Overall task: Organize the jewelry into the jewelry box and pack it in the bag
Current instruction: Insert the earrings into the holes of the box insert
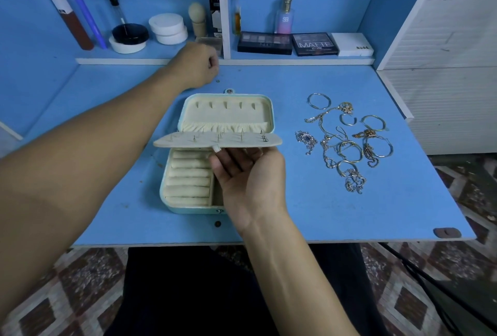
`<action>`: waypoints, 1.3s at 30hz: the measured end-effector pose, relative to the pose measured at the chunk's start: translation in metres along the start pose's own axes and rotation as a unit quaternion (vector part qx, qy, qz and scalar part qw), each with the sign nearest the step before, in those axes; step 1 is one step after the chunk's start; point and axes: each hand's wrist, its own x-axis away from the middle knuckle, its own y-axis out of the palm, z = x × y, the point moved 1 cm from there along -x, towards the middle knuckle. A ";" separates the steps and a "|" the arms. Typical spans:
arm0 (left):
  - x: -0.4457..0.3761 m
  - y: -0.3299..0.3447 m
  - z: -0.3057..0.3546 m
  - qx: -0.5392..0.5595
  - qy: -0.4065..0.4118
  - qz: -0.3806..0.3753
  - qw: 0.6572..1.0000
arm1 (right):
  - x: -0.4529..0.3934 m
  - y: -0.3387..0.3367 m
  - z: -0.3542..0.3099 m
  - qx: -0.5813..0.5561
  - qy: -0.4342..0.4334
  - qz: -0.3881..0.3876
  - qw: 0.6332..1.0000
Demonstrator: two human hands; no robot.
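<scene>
A pale blue jewelry box (188, 208) lies open in the middle of the blue table, its cream lid (228, 110) flat behind it. My right hand (247, 174), palm up, holds up the cream earring panel (215, 140) by its small tab, with several studs poking through it. Ring rolls (188, 177) show under the panel. My left hand (200, 64) is curled near the shelf edge behind the box; I cannot see what it pinches. A heap of bracelets, rings and chains (347, 139) lies to the right of the box.
The low shelf (121, 61) at the back carries makeup: white jars (168, 28), a black-lidded dish (129, 38), tubes, a perfume bottle (285, 17) and eyeshadow palettes (289, 43). A white cabinet (443, 67) stands on the right. The table's front edge is close to my lap.
</scene>
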 end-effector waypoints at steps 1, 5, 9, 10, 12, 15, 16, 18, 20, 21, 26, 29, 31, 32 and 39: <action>0.001 -0.001 0.000 0.011 -0.012 0.009 1.000 | 0.000 0.000 0.000 0.000 -0.001 -0.002 1.000; 0.003 -0.003 -0.005 0.046 -0.045 0.025 0.998 | 0.002 0.001 0.000 -0.001 -0.005 -0.009 1.000; 0.005 -0.009 -0.005 0.078 -0.063 0.035 0.994 | 0.002 0.001 0.000 0.002 -0.007 -0.011 1.000; 0.005 -0.011 -0.005 0.089 -0.067 0.040 0.993 | 0.002 0.001 0.000 0.003 -0.008 -0.011 1.000; 0.007 -0.017 -0.003 0.105 -0.072 0.043 0.991 | 0.002 0.001 0.000 0.004 -0.009 -0.011 1.000; 0.009 -0.026 -0.002 0.113 -0.068 0.037 0.991 | 0.001 0.000 0.001 0.003 -0.011 -0.010 1.000; 0.011 -0.030 -0.001 0.116 -0.068 0.033 0.990 | 0.001 0.000 0.001 0.004 -0.012 -0.011 1.000; 0.016 -0.036 0.000 0.129 -0.067 0.021 0.989 | 0.001 0.000 0.001 0.003 -0.014 -0.013 1.000; 0.022 -0.041 0.002 0.139 -0.060 0.010 0.988 | 0.001 0.000 0.001 -0.001 -0.014 -0.015 1.000; 0.025 -0.044 0.004 0.143 -0.055 0.003 0.988 | 0.000 0.000 0.001 -0.002 -0.015 -0.014 1.000; 0.043 -0.052 0.014 0.154 -0.049 -0.031 0.986 | 0.000 -0.001 0.002 -0.004 -0.014 -0.009 1.000; 0.054 -0.052 0.020 0.166 -0.040 -0.065 0.983 | 0.000 -0.001 0.003 -0.004 -0.014 -0.009 1.000; 0.062 -0.054 0.025 0.170 -0.027 -0.090 0.981 | -0.001 0.000 0.002 -0.003 -0.012 -0.010 1.000; 0.066 -0.055 0.026 0.170 -0.023 -0.105 0.980 | -0.001 0.000 0.002 -0.002 -0.011 -0.010 1.000; 0.084 -0.063 0.039 0.159 0.010 -0.226 0.961 | -0.001 -0.001 0.002 -0.001 -0.013 -0.008 1.000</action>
